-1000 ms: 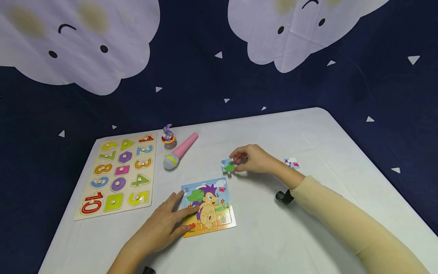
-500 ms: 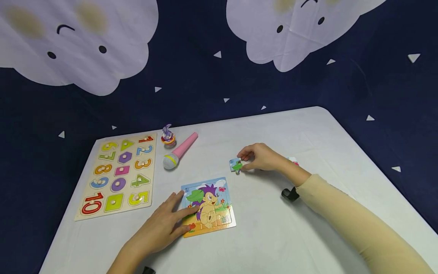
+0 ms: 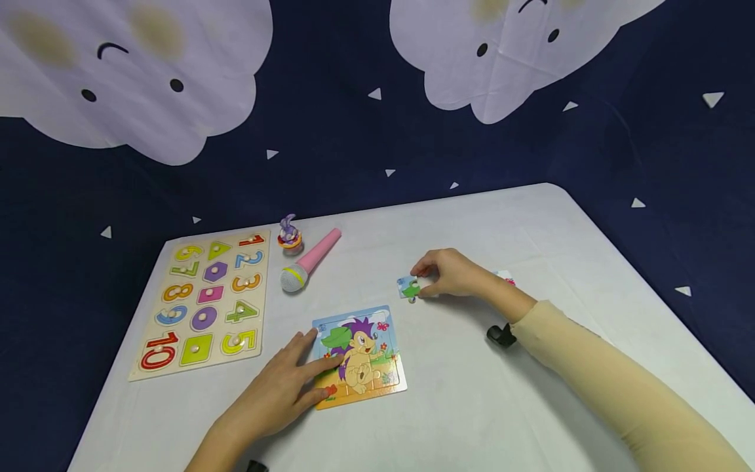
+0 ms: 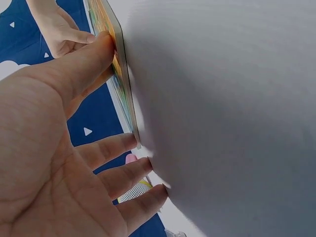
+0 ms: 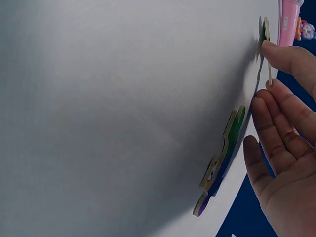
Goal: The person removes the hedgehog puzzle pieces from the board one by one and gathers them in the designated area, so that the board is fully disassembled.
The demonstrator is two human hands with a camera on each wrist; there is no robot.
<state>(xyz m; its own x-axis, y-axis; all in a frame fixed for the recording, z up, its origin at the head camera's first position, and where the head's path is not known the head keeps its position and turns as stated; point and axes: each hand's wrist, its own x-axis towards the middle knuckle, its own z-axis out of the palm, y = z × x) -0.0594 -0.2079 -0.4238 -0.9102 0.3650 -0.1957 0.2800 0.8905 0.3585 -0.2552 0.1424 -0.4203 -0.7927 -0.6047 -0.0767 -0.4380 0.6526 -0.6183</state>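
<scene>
A square hedgehog jigsaw puzzle [image 3: 361,354] lies flat in its tray in front of me. My left hand [image 3: 274,390] rests over its left side with fingers spread; in the left wrist view the thumb and fingertips touch its edge. Farther back, my right hand [image 3: 451,272] pinches a puzzle piece [image 3: 407,287] with blue sky and a green leaf between thumb and forefinger. The right wrist view shows that held puzzle piece [image 5: 270,71] edge-on, close over the table. Under the right forearm another puzzle piece [image 3: 506,276] lies mostly hidden.
A wooden number-and-shape board [image 3: 203,301] lies at the left of the white table [image 3: 448,406]. Behind the puzzle are a pink toy microphone [image 3: 312,259] and a small purple-topped toy figure [image 3: 290,236]. A dark cloud-print cloth [image 3: 330,164] hangs behind.
My right hand has moved a little to the right with the puzzle piece, and the piece has tilted slightly between the fingers. The left hand and the puzzle have stayed put.
</scene>
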